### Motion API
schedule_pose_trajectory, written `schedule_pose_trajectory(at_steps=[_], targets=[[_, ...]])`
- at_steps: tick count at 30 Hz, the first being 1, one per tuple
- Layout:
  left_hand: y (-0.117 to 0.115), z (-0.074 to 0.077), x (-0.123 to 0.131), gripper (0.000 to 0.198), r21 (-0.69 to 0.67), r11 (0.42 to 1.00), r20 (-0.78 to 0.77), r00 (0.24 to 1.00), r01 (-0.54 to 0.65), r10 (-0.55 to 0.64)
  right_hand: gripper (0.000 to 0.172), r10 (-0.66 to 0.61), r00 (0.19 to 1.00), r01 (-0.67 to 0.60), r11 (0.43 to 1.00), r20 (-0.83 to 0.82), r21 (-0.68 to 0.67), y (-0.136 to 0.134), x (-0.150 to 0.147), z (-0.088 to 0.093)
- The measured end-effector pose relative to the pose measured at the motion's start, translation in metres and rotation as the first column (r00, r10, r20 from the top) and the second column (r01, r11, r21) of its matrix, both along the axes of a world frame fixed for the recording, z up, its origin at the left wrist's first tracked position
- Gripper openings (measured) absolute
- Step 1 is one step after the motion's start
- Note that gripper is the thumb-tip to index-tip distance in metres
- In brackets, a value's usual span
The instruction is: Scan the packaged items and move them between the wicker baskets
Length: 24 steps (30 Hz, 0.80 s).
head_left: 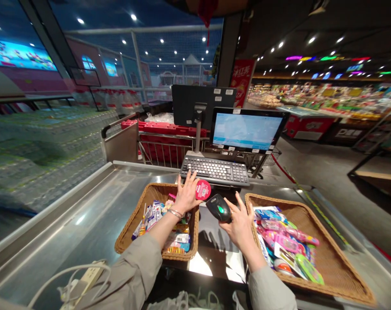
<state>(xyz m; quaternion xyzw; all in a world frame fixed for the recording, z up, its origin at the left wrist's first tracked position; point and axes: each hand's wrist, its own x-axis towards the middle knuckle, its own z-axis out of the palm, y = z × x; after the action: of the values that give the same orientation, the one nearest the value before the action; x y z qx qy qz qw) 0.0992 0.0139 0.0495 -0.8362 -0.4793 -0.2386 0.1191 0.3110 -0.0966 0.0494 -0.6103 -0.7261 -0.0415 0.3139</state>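
Note:
My left hand [186, 194] holds a small round red package [203, 190] above the right edge of the left wicker basket [130, 230], which is filled with several small packaged goods. My right hand [239, 221] grips a black handheld barcode scanner [218, 207] with a green light, pointed toward the red package a short way off. The right wicker basket [340, 269] beside my right hand holds several pink and green blister packs. A bracelet sits on my left wrist.
A keyboard [215, 170] and a lit monitor [247, 130] stand just behind my hands on the steel checkout counter [85, 215]. A power strip with cables [82, 282] lies at the near left. Red shopping carts [164, 142] are behind the counter; store shelves stand far right.

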Motion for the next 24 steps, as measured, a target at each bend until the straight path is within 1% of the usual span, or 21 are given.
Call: schedule_pose_trajectory(at_steps=[7,10,13,17,24], targets=[[0.002,0.001,0.003,0.086,0.008,1.000,0.000,1.000,0.008,-0.008,0.018,0.024,1.000,-0.024,1.000,-0.011,-0.002,-0.002,0.003,0.002],[0.003,0.001,0.004,0.088,0.011,1.000,0.005,1.000,0.025,-0.025,0.020,0.011,1.000,-0.011,1.000,-0.011,0.007,-0.003,0.006,0.000],[0.004,0.002,0.008,0.089,0.008,0.999,0.008,0.999,0.050,-0.050,0.023,-0.032,0.999,0.032,0.999,-0.021,0.029,-0.003,0.010,-0.002],[0.005,0.004,0.017,0.087,0.027,0.995,0.014,0.996,0.091,-0.091,0.019,-0.108,0.993,0.111,0.993,-0.054,0.045,-0.004,0.017,-0.003],[0.007,0.008,0.042,0.089,0.027,0.982,0.016,0.982,0.187,-0.188,0.019,-0.269,0.958,0.273,0.962,-0.098,0.032,-0.014,0.034,-0.001]])
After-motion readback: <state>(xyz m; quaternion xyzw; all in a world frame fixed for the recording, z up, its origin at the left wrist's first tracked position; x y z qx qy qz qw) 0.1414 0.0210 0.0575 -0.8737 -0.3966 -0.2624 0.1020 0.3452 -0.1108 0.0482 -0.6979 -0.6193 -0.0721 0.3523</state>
